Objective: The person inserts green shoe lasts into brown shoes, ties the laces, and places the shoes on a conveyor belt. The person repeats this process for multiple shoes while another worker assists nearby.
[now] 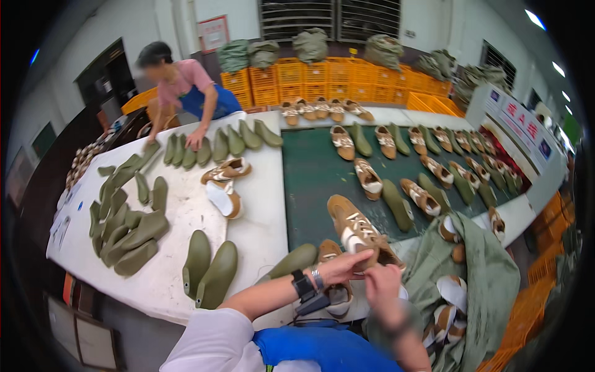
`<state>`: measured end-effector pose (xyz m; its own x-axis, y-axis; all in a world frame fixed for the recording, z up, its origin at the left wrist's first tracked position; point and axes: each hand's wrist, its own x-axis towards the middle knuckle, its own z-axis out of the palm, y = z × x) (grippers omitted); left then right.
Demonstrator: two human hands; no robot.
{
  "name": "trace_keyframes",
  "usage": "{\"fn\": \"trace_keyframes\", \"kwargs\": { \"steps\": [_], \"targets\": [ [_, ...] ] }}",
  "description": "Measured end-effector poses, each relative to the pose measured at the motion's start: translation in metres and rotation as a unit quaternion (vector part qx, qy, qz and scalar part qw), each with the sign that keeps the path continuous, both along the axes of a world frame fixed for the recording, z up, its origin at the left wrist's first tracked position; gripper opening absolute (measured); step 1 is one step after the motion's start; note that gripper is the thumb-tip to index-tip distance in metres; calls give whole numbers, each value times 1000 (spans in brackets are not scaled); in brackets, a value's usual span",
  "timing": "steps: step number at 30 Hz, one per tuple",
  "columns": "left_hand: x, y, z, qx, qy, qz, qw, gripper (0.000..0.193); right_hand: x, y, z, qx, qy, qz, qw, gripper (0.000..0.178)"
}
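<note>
A tan suede sneaker with white stripes and laces (353, 224) is held up in front of me, its toe pointing away. My left hand (344, 268) grips it from below near the heel. Close beside, my right hand (383, 285) has its fingers curled at the shoe's heel opening; the fingertips are partly hidden. Another sneaker lies under my hands, mostly covered by them. A green shoe last (291, 261) rests just left of my left hand. Two more lasts, one of them the nearer green last (217, 273), lie on the white table.
Pairs of sneakers and lasts stand on the green conveyor belt (310, 180). A green cloth sack (483, 266) with sneakers sits right of me. At the white table (192, 214), a co-worker (192, 90) handles lasts. Orange crates (297, 77) line the back wall.
</note>
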<state>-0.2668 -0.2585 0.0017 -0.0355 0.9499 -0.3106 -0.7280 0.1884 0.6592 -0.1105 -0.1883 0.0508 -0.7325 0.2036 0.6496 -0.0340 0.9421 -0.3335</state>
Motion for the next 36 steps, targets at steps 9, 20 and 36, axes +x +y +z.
{"fn": "trace_keyframes", "kwargs": {
  "steps": [9, 20, 36],
  "targets": [
    [-193, -133, -23, -67, 30, 350, 934, 33, -2, 40, -47, -43, -180, -66, 981, 54],
    [-352, -203, -122, -545, 420, 406, 601, 116, 52, 58, -120, -94, -392, -166, 900, 94],
    [-462, -136, -163, -463, 356, 583, 564, 103, 33, 56, -106, -141, -469, -163, 857, 96]
  ]
}}
